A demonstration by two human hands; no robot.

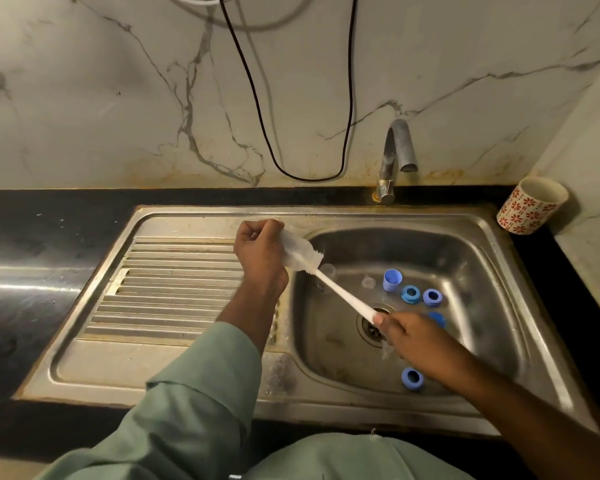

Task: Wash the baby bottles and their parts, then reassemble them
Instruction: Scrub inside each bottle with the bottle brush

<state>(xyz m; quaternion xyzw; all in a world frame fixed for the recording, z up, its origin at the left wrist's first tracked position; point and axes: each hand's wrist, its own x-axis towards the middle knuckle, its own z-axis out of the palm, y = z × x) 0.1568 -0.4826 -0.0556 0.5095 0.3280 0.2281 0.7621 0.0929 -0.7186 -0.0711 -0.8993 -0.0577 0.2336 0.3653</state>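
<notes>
A: Head view. Left hand [257, 251] clamped round the clear bottle [300, 252], held tilted over the sink [492, 237] edge. Right hand [407, 336] closed on the brush [340, 294] handle, bristles inside.

B: Handling?

A: Light, stiff, likely slippery wet; grip mid-body. Blue rings [421, 296] lie in the basin.
</notes>
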